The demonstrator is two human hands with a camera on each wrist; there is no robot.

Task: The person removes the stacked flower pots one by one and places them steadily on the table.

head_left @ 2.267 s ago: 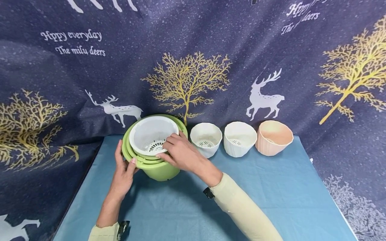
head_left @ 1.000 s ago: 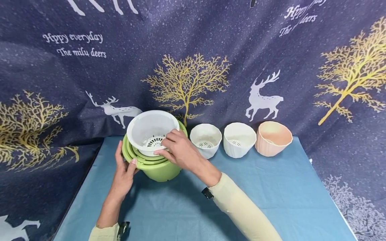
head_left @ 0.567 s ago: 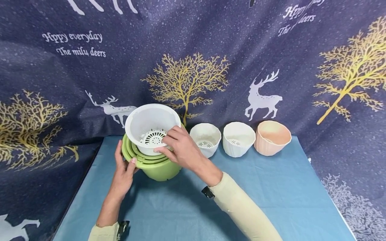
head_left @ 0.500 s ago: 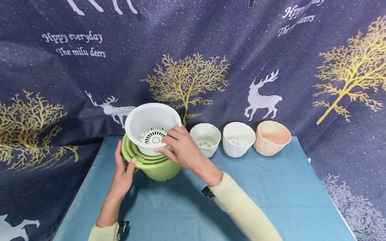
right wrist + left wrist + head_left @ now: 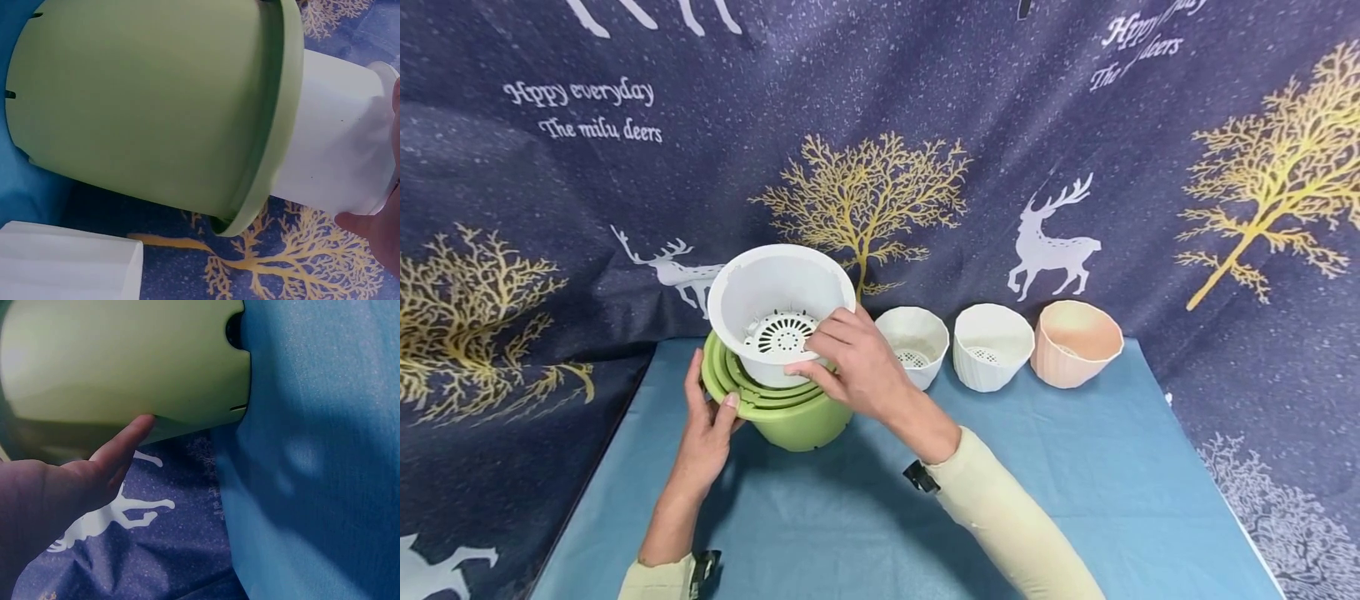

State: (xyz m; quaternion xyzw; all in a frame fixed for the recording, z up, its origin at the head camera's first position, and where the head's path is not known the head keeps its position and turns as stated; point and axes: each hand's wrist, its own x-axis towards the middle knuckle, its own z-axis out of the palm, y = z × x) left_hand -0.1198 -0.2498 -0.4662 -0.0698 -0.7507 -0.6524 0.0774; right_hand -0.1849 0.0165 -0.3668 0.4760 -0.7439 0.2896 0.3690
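A white flowerpot [image 5: 775, 279] with a slotted bottom is lifted partway out of a stack of nested green flowerpots [image 5: 801, 429]. My right hand [image 5: 861, 362] pinches its near right rim, thumb outside and fingers inside. The right wrist view shows the white pot's wall [image 5: 337, 134] standing out past the outer green pot's rim [image 5: 284, 119]. At the stack's left, my left hand [image 5: 707, 437] holds the outer green pot, thumb at the rim and fingers along the side. In the left wrist view, a finger lies against the green wall [image 5: 125, 369].
Right of the stack stand a greyish-white pot [image 5: 898, 329], a white ribbed pot [image 5: 988, 367] and a peach pot [image 5: 1071, 367], in a row along the back. A blue cloth [image 5: 1037, 475] covers the table. Behind hangs a dark blue printed curtain [image 5: 925, 83].
My right hand has pulled the white pot up out of the green stack, so more of its outer wall shows. My left hand has stayed on the green pot.
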